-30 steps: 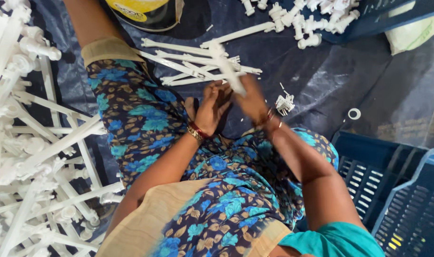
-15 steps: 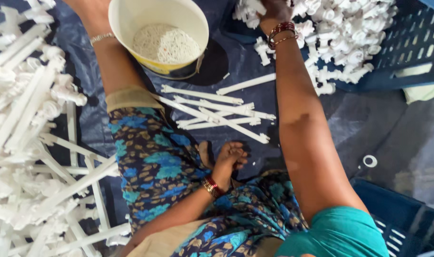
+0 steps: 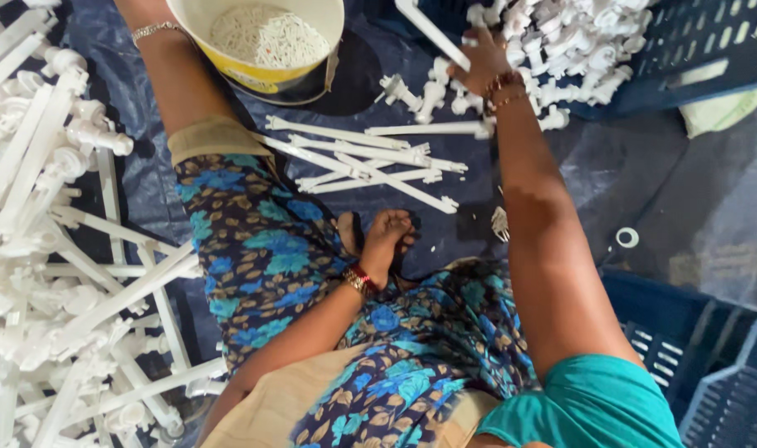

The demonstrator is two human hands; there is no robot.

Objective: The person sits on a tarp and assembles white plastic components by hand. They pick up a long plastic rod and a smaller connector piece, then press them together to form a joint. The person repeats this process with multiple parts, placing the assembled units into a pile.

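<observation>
White plastic rod (image 3: 432, 33) is grasped by the right hand (image 3: 484, 60) over the crate (image 3: 710, 58); the left hand (image 3: 387, 241) rests loosely curled, holding nothing.

Head camera — looking steeply down, seemingly near

Yellow bucket (image 3: 262, 79): upper rim cut off by top edge; contents small white pieces, too fine to identify.
Right hand (image 3: 482, 60), right of bucket: fingers buried among white plastic parts (image 3: 577, 37); grip on long white strip (image 3: 432, 33) not confirmable; strip's upper end cut by top edge.
Left hand (image 3: 384, 241), below bucket: fingers curled downward, palm hidden; contents, if any, not visible.
Blue crate (image 3: 710, 50), far right of bucket: cropped by top and right edges.
Pile of white sprue frames (image 3: 55, 274), left of bucket: runs past left and bottom edges.
</observation>
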